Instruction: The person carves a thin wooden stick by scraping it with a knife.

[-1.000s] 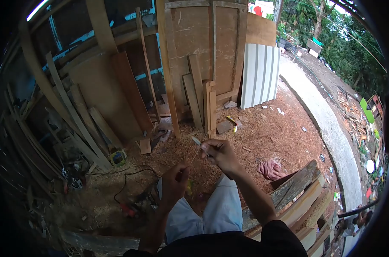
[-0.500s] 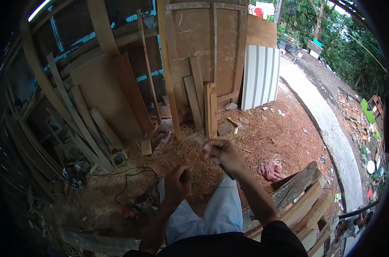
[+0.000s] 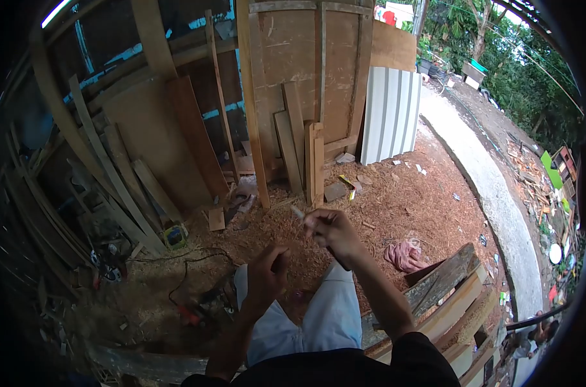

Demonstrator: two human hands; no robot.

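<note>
Gripping a small, pale, narrow object (image 3: 297, 211) between thumb and fingers, my right hand (image 3: 333, 232) is closed. The object projects from my fingertips, angled away from me and to the left; its exact type is too small to tell. It is held clear of the floor (image 3: 428, 200) and appears in line with the floor's far edge, near the foot of the leaning boards (image 3: 293, 145).

My left hand (image 3: 267, 274) is positioned nearer to my body, left of the right hand and apart from it. Its fingers are curled, with the thumb toward the forefinger; I cannot tell whether anything is pinched between them. Both hands are in front of my light trousers (image 3: 335, 309).

Wood shavings cover the floor. At its far edge, a corrugated sheet (image 3: 391, 116) stands right of the boards. A yellow item (image 3: 351, 184) lies near the same edge, between boards and sheet. A concrete path (image 3: 496, 193) borders the right edge. Toward the near right corner, a pink cloth (image 3: 404, 255) lies just beside stacked planks (image 3: 451, 303). On the left part of the floor, a dark cord (image 3: 206, 257) runs in a loose curve.
</note>
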